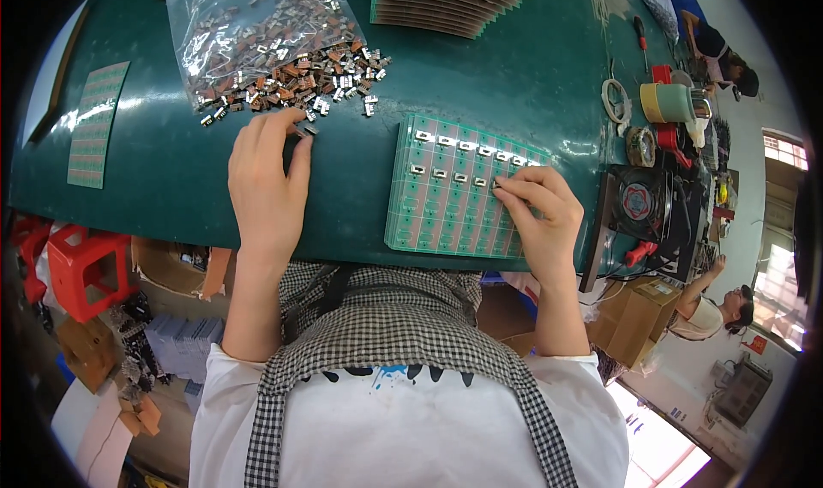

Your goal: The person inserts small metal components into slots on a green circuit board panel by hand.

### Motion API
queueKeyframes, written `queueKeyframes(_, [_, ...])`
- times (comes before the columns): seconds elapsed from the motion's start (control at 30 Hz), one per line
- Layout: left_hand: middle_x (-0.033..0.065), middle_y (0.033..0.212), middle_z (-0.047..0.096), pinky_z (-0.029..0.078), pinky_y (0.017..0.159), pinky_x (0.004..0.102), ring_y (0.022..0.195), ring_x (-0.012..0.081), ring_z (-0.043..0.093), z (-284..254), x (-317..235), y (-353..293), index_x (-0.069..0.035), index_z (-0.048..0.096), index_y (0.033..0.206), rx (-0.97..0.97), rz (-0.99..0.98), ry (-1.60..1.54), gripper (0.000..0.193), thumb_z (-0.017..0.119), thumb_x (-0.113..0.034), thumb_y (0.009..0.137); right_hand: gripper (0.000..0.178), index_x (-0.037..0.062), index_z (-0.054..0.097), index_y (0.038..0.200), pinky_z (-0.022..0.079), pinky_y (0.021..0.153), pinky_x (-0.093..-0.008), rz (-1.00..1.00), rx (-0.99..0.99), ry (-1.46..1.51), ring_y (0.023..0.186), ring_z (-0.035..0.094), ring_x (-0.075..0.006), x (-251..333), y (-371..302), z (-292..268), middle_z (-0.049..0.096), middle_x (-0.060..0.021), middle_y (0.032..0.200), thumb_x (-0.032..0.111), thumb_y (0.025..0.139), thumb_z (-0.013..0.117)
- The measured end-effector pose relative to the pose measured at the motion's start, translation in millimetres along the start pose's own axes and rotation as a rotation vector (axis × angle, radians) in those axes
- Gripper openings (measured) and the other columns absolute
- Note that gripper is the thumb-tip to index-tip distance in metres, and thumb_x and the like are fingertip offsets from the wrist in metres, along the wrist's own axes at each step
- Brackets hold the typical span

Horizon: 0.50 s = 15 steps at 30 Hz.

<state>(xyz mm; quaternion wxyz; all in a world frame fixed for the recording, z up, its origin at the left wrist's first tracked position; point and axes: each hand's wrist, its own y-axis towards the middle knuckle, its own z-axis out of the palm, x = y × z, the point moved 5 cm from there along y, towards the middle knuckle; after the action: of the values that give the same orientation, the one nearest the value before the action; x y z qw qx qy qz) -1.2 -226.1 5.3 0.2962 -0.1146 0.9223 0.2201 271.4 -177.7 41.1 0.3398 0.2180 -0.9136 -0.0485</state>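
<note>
While our right hand (536, 205) pinches a small metal switch (496, 183) onto the green gridded circuit panel (446, 222) | left hand (266, 175) fingers spread, holding nothing, touching loose switches (302, 131) just ahead.

The right hand (538, 209) covers the lower right corner of the green circuit panel (441, 205), and whatever small part its fingertips pinch at that panel is too small to make out. The left hand (267, 184) hides some loose parts at the near edge of the heap of small switches (321, 77). Beyond the heap, the clear bag (249, 25) and the stack of green panels (454, 0) run off the top edge. The table (171, 171) near edge hides behind the person's chest.
</note>
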Motion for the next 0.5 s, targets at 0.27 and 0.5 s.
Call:
queueKeyframes(0.27, [0.0092, 0.088, 0.06, 0.05, 0.071, 0.0315, 0.079, 0.0218, 0.062, 2.3, -16.7, -8.1, -0.003, 0.058, 0.108, 0.017, -0.005, -0.34, 0.034, 0.065, 0.006, 0.076, 0.015, 0.0052, 0.071, 0.088, 0.05, 0.059, -0.0282, -0.244, 0.015, -0.309, 0.071, 0.062, -0.0176, 16.2, -0.6, -1.3, 0.064, -0.0077, 0.084, 0.002, 0.074, 0.072])
queueKeyframes(0.5, [0.0088, 0.092, 0.061, 0.051, 0.078, 0.0276, 0.084, 0.0158, 0.064, 5.4, -27.1, -17.9, -0.001, 0.058, 0.115, 0.182, -0.126, -0.821, 0.042, 0.063, 0.01, 0.075, 0.025, 0.0036, 0.067, 0.099, 0.05, 0.06, -0.0275, -0.001, 0.032, 0.017, 0.073, 0.063, -0.0178, 28.6, 0.7, -7.0, 0.065, -0.0087, 0.087, 0.001, 0.074, 0.072])
